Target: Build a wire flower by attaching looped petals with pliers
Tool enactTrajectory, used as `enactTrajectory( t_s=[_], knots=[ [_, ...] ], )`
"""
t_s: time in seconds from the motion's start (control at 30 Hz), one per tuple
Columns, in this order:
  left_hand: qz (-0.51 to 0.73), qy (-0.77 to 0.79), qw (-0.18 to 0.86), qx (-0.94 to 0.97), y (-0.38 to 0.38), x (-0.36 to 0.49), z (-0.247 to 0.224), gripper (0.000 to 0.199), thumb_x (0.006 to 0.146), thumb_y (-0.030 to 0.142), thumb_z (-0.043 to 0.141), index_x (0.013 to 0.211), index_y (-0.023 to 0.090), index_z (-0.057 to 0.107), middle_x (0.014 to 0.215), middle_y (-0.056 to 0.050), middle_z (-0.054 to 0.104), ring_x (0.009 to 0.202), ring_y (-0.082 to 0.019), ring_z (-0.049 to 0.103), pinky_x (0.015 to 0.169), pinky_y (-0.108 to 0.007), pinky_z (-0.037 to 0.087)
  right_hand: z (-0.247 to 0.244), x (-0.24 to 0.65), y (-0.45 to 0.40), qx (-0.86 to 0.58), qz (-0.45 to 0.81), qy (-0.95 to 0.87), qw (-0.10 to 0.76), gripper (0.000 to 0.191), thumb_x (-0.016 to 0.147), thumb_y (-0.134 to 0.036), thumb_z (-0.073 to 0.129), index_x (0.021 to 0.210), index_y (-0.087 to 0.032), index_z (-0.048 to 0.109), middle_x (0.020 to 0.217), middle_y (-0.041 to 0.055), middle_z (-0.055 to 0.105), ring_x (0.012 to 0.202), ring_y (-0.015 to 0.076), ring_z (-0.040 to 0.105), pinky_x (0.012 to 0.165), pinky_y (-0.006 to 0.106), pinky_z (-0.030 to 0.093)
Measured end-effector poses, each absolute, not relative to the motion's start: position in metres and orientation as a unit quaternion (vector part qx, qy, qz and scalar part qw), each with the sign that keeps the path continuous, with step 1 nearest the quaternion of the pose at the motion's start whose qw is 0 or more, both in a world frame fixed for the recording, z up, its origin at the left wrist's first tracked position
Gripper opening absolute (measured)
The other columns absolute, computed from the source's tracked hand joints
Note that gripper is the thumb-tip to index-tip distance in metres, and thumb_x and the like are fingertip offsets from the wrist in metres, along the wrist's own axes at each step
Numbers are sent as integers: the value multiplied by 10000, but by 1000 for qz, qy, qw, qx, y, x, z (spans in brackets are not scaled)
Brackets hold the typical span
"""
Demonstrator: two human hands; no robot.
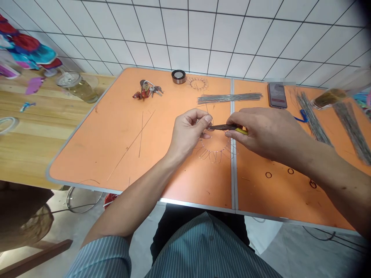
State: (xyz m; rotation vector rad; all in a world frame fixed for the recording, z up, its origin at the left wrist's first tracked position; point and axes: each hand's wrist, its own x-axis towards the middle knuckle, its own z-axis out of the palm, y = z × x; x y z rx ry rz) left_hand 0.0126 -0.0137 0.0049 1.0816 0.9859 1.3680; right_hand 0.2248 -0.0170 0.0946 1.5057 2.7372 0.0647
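Metal wire (207,110) is pinched between the thumb and fingers of my left hand (189,129), mid-frame. My right hand (252,125), just right of it, is clamped around yellow-handled pliers (224,127). Just below the pliers, a looped wire ring (215,151) shows over the orange table (185,189).

looped wire ring (215,151), yellow-handled pliers (224,127) pointing left

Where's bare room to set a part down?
Widest: left end of the table, left of the crossed wires, in front of the keys; just specks and scraps. Smaller: between those wires and the left hand. Crowded: around the needle-nose pliers and wire ring; right of the phone, wire bundles.
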Motion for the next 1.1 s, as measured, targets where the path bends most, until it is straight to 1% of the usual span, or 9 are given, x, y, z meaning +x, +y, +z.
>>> enactTrajectory(
  t_s=[0.23,0.33,0.43,0.63,0.77,0.9,1.1],
  knots=[
    [574,410,543,457,-14,13,5,456,767,570,991,841,196,740,814,-18,723,735,-148,725,543,-209,608,95,226,-15,484,8,875,17,253,1078,-414,577,1141,-279,781,1078,68,851,946,305,749,595,358,259],
    [570,414,544,457,-14,14,6,461,766,573,989,842,194,738,814,-21,729,737,-149,730,546,-209,605,96,225,-14,484,3,875,24,242,1073,-419,583,1117,-284,779,1057,61,855,902,299,738,596,363,256],
    [568,414,545,456,-15,14,7,456,760,565,990,838,192,740,808,-20,729,729,-147,731,543,-207,600,97,226,-13,486,-7,874,18,228,1063,-426,605,1105,-296,787,986,56,848,845,291,724,610,367,258],
    [565,414,547,458,-15,14,7,402,785,515,974,819,193,736,783,-14,711,715,-145,729,538,-207,597,100,225,-12,498,-34,866,21,258,1074,-484,629,1081,-290,797,684,32,733,709,276,686,640,377,266],
    [565,411,548,460,-16,14,7,353,813,470,954,819,193,735,780,-10,707,709,-141,730,536,-205,594,102,223,-11,493,-38,869,23,325,1083,-551,628,1037,-269,783,654,25,715,666,262,673,633,371,257],
    [564,413,547,460,-16,14,8,377,798,492,966,828,193,738,787,-9,707,709,-143,732,542,-212,601,101,222,-11,502,-36,863,30,372,1089,-582,614,995,-262,778,610,20,684,616,249,647,631,369,240],
    [562,414,547,462,-15,14,7,435,783,546,986,837,194,736,797,-10,714,714,-144,736,548,-212,606,100,220,-12,520,-46,852,39,397,1094,-590,588,1061,-265,814,513,13,608,579,255,621,646,376,233]
  ],
)
